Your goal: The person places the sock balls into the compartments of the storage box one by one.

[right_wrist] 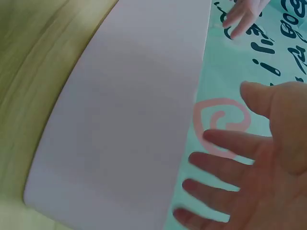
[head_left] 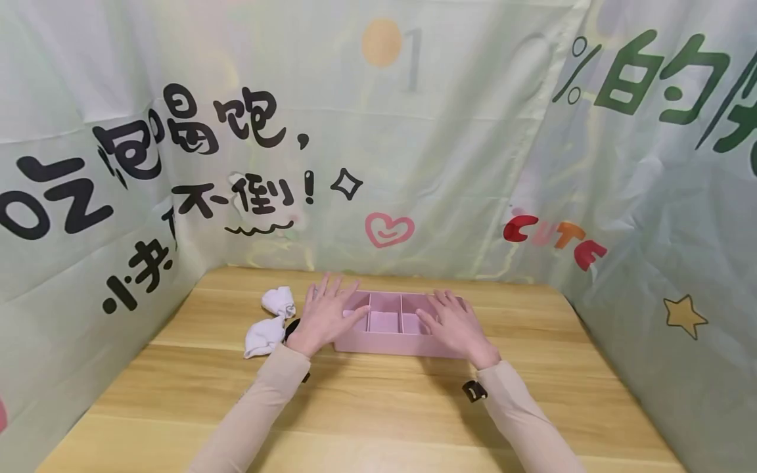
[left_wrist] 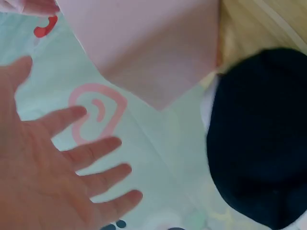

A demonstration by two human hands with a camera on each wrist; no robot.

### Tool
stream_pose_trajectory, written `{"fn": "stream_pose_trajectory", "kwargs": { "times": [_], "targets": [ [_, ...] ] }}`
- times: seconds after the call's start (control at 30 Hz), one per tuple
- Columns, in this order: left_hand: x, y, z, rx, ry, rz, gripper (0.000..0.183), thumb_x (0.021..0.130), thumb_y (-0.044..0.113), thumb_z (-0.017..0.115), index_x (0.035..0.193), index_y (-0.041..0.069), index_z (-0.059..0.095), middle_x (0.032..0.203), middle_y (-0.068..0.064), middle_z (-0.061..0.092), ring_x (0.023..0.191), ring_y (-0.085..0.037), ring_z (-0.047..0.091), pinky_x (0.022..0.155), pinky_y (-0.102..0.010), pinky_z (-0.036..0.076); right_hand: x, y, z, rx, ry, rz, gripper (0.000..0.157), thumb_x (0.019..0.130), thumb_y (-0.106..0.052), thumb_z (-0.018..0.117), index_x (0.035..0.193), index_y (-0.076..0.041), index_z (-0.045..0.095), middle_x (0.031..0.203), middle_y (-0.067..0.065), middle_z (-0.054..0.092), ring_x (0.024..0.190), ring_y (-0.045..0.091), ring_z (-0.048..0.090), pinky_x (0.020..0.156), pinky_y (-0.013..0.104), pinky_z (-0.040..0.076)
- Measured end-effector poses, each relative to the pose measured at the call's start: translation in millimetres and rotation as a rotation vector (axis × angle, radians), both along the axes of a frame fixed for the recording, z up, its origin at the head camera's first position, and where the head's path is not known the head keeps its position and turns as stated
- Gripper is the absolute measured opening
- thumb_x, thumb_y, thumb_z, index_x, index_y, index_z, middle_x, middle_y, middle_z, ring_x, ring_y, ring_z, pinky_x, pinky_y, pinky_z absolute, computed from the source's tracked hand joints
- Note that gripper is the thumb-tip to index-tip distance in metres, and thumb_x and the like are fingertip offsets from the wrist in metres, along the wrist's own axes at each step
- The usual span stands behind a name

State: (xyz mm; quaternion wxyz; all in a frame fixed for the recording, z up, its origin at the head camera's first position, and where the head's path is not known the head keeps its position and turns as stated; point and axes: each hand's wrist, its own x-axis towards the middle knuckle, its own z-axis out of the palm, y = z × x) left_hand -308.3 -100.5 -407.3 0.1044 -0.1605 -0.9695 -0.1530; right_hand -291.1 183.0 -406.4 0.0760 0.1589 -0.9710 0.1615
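Observation:
A pink box point(head_left: 396, 343) with upright dividers stands on the table; its compartments that show hold nothing. My left hand point(head_left: 328, 315) hovers over the box's left end, fingers straight and spread. Over the right end is my right hand point(head_left: 455, 322), its fingers also extended. Neither hand holds anything; in both wrist views a gap shows between the fingers and the box wall. Left of my left hand lie two white bundled cloth pieces point(head_left: 264, 337), perhaps rolled socks. A black cloth bundle point(left_wrist: 259, 139) sits beside them, mostly hidden behind my left wrist in the head view.
The wooden table point(head_left: 378, 407) reaches toward me in front of the box. Printed fabric curtains point(head_left: 449, 164) enclose its back and both sides. Small black devices point(head_left: 474, 391) are strapped at the wrists.

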Motion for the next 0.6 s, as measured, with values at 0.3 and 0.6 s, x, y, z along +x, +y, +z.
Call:
{"fn": "stream_pose_trajectory", "kwargs": {
  "times": [0.3, 0.6],
  "targets": [
    [-6.8, -15, -2.5, 0.037, 0.057, -0.041, 0.074, 0.086, 0.07, 0.055, 0.142, 0.02, 0.053, 0.139, -0.012, 0.057, 0.131, -0.034, 0.05, 0.11, -0.055, 0.036, -6.1, 11, -3.8, -0.388, 0.007, 0.034, 0.041, 0.095, -0.028, 0.064, 0.129, -0.004, 0.063, 0.123, 0.017, 0.067, 0.106, 0.034, 0.067, 0.092, 0.05, 0.052],
    [-11.6, -38, -7.6, 0.268, 0.043, -0.003, 0.05, 0.091, 0.054, 0.062, 0.122, 0.015, 0.069, 0.115, -0.004, 0.072, 0.102, -0.022, 0.067, 0.083, -0.045, 0.054, -10.6, 26, -7.3, -0.657, -0.05, -0.079, 0.026, 0.093, -0.017, 0.067, 0.113, -0.001, 0.071, 0.104, 0.016, 0.074, 0.091, 0.023, 0.069, 0.077, 0.027, 0.053]
  ]
}}
